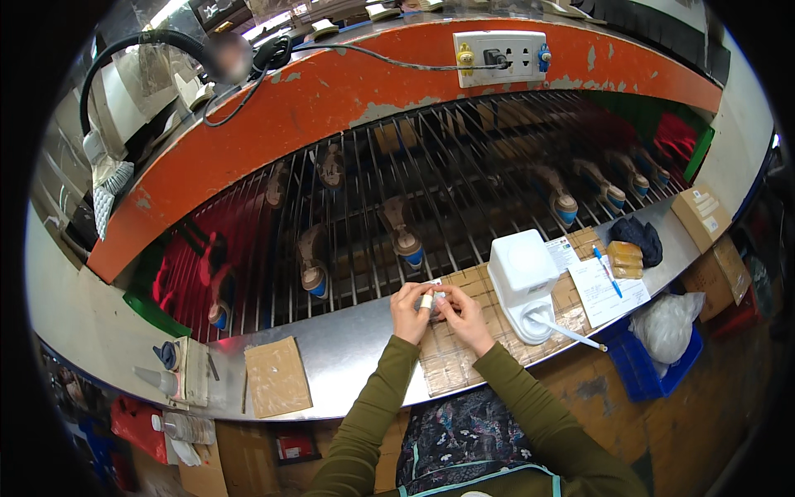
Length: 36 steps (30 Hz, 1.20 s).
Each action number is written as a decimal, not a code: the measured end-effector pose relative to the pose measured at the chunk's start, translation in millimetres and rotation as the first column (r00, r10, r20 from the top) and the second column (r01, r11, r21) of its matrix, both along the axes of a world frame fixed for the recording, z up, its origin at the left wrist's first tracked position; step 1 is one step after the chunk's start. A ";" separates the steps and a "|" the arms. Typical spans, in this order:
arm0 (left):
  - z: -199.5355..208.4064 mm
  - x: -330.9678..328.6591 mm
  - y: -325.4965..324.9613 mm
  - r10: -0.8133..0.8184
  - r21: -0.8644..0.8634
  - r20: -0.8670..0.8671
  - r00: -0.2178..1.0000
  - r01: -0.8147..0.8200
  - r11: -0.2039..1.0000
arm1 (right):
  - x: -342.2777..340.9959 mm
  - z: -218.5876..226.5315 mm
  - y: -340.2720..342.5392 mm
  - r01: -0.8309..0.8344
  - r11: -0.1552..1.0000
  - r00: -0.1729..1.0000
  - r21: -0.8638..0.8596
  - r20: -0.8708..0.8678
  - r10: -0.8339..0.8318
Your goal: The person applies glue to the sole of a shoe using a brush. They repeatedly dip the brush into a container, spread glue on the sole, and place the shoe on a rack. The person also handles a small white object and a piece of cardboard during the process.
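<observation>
Both hands meet over the near edge of the rods, above a taped cardboard mat (451, 356). My left hand (407, 313) has its fingers pinched together, and a pale wrap circles one finger. My right hand (465, 319) is closed the same way, its fingertips almost touching the left ones. Between the fingertips shows a small whitish thing (438, 295), too small and covered to name. Just right of my right hand stands a white plastic bottle (523, 269) with a long bent spout (567, 330) pointing toward me.
Shoe-shaped pieces with blue ends, such as one shoe (402, 232), lie on metal rods (464, 195) under an orange beam (364, 87). Papers (609, 290), a blue pen (607, 272) and amber blocks (625, 259) lie right. Brown cardboard (277, 377) lies left. A blue crate (646, 373) stands below right.
</observation>
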State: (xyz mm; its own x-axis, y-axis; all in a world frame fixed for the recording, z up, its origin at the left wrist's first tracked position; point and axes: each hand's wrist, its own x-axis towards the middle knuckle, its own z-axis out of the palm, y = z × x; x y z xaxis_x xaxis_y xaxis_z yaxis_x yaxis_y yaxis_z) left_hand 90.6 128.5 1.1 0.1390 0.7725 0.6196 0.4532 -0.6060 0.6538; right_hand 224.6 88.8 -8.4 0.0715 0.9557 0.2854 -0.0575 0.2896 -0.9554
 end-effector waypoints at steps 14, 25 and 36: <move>4.2 0.3 -0.9 0.045 -0.094 0.111 0.993 -0.034 0.995 | 0.5 10.6 -7.2 0.146 0.986 0.968 0.084 0.194 -0.160; -2.4 -10.3 0.9 0.099 -0.060 -0.047 0.994 -0.102 0.993 | 5.4 11.2 -7.4 0.142 0.990 0.989 -0.012 0.032 -0.141; 2.0 -27.5 3.5 0.107 -0.009 -0.162 0.981 -0.110 0.994 | 5.8 7.1 -7.2 -0.089 0.996 0.993 -0.018 0.072 0.090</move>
